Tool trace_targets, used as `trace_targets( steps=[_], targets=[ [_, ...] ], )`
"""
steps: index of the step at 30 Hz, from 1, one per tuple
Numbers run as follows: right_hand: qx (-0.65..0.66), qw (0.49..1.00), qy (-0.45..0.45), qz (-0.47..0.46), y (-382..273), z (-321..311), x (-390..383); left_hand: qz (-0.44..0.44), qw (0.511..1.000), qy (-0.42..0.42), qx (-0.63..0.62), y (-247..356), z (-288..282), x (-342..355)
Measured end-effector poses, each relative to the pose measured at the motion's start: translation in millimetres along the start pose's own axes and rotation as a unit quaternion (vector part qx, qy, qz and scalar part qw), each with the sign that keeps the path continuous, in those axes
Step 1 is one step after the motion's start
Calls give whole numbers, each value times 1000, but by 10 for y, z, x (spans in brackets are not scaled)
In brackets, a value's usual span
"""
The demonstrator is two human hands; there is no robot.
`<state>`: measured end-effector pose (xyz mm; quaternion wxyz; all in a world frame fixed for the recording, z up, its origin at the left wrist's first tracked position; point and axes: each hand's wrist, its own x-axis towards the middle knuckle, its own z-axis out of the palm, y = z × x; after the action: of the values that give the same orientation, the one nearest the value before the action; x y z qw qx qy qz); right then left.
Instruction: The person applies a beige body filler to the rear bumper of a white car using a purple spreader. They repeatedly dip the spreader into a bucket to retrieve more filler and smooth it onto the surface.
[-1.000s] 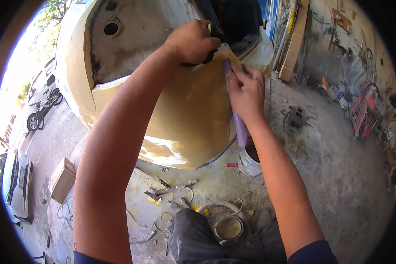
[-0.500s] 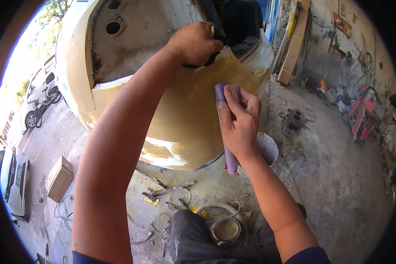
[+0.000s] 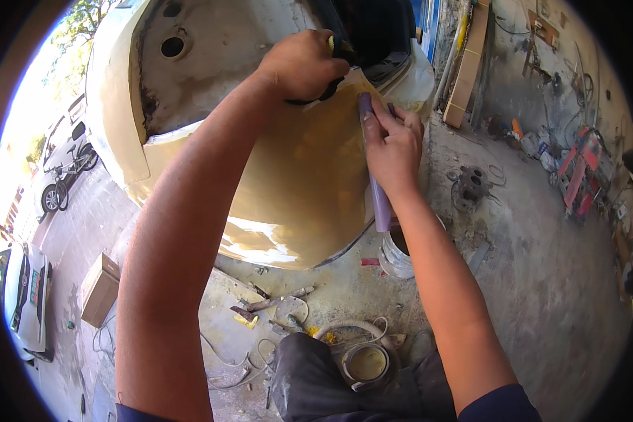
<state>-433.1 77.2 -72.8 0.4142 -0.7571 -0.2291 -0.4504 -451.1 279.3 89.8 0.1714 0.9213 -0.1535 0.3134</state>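
My right hand (image 3: pixel 395 149) is closed around a long purple sanding block (image 3: pixel 380 204), which lies along the right side of a curved car body panel (image 3: pixel 309 169) coated in yellowish-tan filler. At the panel's upper edge, my left hand (image 3: pixel 304 67) is wrapped around a black object with a yellow-green part (image 3: pixel 333 46); my fingers hide most of it, so its kind does not show. Left of that hand is a bare, greyish recess (image 3: pixel 211 70) with a round hole in it.
Beneath my right forearm stands a white bucket (image 3: pixel 397 260). A round tin (image 3: pixel 366 364), a hose and loose cables lie near my knees. Farther right are a metal part (image 3: pixel 471 188) and red equipment (image 3: pixel 580 172). A cardboard box (image 3: pixel 100 288) and parked cars are on the left.
My right hand and the sanding block have moved up and slightly right along the panel, uncovering more of the bucket. My left hand keeps its grip near the upper edge.
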Motion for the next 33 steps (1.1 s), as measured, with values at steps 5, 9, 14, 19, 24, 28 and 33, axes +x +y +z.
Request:
trace_targets(
  steps=[5, 9, 14, 19, 24, 28, 33],
  targets=[
    [27, 995, 24, -93, -368, -170, -757, 18, 999, 16, 26, -22, -35, -37],
    [8, 999, 12, -48, -112, -65, -275, 21, 998, 49, 30, -45, 11, -57],
    [42, 999, 8, -27, 317, -230, -45, 38, 995, 16, 91, 211, -26, -108],
    [84, 991, -27, 100, 965, -1147, -501, 277, 912, 84, 292, 298, 91, -302],
    [137, 929, 11, 344, 1876, -1873, -1033, 400, 911, -14, 97, 1223, 1463, -1085],
    [131, 912, 13, 387, 1976, -1954, -1170, 220, 937, -272, 3, 1297, 3156, -1855],
    [68, 938, 5, 340, 2188, -2275, -1305, 35, 876, -481, -9, 1373, 4456, -2424]
  ],
)
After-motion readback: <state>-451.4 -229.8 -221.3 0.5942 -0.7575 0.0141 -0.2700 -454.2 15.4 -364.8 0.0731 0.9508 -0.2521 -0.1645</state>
